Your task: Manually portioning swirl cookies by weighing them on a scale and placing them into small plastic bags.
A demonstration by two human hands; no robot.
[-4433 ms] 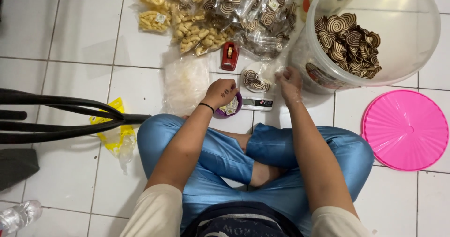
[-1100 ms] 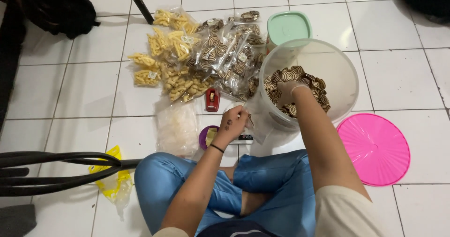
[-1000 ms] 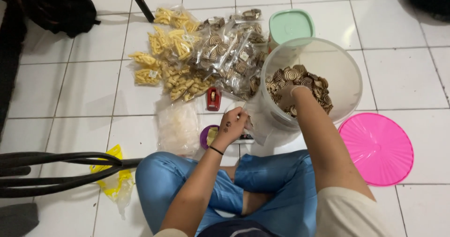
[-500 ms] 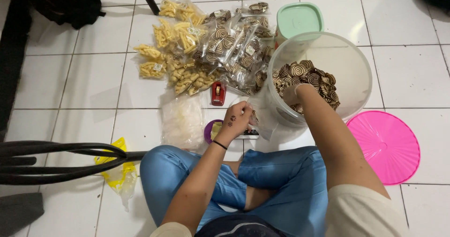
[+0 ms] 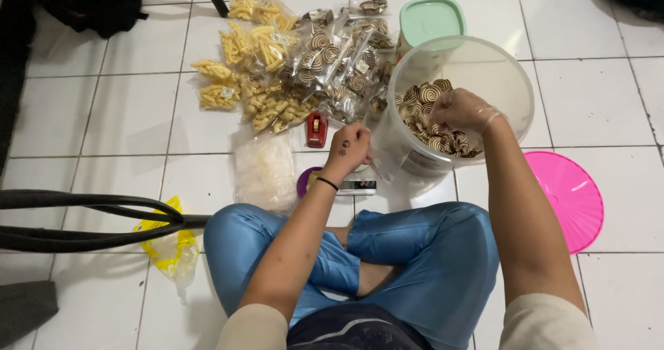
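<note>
Hands (image 5: 349,148) (image 5: 462,111) — clear bag (image 5: 384,158), spiral crisps (image 5: 427,99).

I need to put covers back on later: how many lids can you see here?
2. A round pink lid lies flat on the floor tiles, right of the person's knee. A mint green lid sits on a container behind the big clear tub. Others may be hidden.

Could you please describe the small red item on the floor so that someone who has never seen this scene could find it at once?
Start at the big clear tub of spiral biscuits and look to its left, where sealed snack bags are piled on the white tiles. Just below that pile, above the left hand, lies the red tape dispenser. It is the only red, solid thing among clear bags.
</note>
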